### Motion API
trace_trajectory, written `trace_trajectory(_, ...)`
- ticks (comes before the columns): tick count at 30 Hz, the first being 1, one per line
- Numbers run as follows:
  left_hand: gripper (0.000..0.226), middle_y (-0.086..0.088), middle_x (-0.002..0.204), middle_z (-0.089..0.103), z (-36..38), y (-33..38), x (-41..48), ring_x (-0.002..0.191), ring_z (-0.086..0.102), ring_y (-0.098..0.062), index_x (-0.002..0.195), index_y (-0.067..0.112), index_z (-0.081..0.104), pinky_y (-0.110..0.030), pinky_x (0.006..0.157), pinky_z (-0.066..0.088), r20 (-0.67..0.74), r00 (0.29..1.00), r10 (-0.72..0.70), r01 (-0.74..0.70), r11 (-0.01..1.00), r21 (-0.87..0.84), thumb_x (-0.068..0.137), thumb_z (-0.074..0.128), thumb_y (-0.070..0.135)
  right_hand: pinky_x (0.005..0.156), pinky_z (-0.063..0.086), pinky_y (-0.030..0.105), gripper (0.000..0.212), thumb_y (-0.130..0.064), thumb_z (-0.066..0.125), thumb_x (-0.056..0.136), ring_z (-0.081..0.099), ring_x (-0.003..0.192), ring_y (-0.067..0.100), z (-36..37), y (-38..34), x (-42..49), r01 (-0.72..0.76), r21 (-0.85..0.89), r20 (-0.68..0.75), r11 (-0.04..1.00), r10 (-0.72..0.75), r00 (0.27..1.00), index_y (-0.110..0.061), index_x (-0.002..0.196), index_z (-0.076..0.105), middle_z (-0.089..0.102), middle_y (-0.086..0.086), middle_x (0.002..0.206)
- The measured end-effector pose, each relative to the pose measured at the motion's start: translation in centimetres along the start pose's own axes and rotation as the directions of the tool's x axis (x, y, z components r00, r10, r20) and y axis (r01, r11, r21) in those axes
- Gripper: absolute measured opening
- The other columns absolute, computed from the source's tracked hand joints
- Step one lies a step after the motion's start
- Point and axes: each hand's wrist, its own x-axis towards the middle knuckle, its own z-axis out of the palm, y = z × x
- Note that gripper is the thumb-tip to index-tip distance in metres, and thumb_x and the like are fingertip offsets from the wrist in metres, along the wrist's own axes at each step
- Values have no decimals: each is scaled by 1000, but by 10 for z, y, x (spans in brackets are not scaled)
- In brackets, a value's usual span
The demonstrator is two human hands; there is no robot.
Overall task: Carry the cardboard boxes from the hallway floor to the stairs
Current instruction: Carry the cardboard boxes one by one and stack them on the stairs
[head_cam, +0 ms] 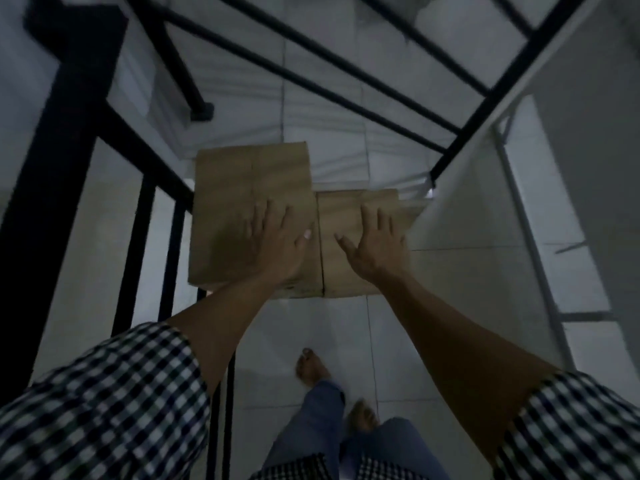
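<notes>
Beside the railing [142, 244], two touching boxes [249, 209] [349, 265]; left hand [273, 244], right hand [377, 244] rest atop, grips unclenched.

The bigger box [249, 188] and the smaller box [346, 216] are both plain brown cardboard, matt and papery, with no gloss on either of the 2. The floor [311, 323] is pale tile, smooth with a dull sheen. The railing [62, 161] looks like black painted metal, matt. The wall [467, 188] is smooth and white. The sleeve [104, 403] is checked woven cloth; the trousers [311, 427] are blue denim.
</notes>
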Motion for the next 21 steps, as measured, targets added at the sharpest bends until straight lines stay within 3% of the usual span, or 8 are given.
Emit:
trace_trajectory(2, 64, -10, 166, 3, -5, 34, -12, 152, -2, -32, 157, 22, 21, -49, 120, -3, 6, 996, 86, -86, 995, 42, 102, 32, 53, 120, 5, 61, 84, -71, 34, 97, -1, 155, 34, -18, 23, -24, -60, -59, -17, 996, 59, 998, -24, 163, 9, 2, 11, 170)
trace_trajectory(6, 68, -10, 166, 2, -4, 95, -41, 152, 0, -31, 158, 23, 16, -48, 120, -3, 29, 969, 245, -246, 964, 96, 100, 27, 57, 118, -1, 67, 88, -79, 24, 93, -6, 156, 34, -49, 74, -80, -184, -90, -107, 979, 174, 979, -27, 163, 9, -1, 11, 170)
trace_trajectory(12, 71, -12, 166, 5, 21, 192, -125, 152, 0, -32, 158, 22, 14, -48, 122, -2, 93, 835, 542, -550, 825, 126, 98, 26, 57, 120, -4, 65, 88, -80, 23, 93, -9, 155, 34, -84, 159, -206, -431, 46, -223, 901, 430, 875, -28, 162, 7, -6, 11, 170)
trace_trajectory(16, 71, -12, 166, 3, 48, 264, -206, 152, -1, -33, 158, 25, 14, -50, 121, -5, 159, 688, 708, -725, 663, 185, 98, 29, 59, 121, -3, 62, 88, -80, 25, 92, -6, 156, 32, -91, 217, -317, -605, 157, -283, 781, 623, 730, -29, 162, 9, -5, 9, 170)
trace_trajectory(21, 71, -11, 166, 3, 72, 347, -325, 152, 1, -33, 158, 26, 12, -50, 121, -2, 245, 434, 867, -898, 394, 196, 98, 27, 61, 119, 0, 62, 88, -80, 25, 92, -7, 156, 32, -89, 274, -468, -758, 270, -343, 593, 795, 500, -28, 163, 9, -3, 8, 171)
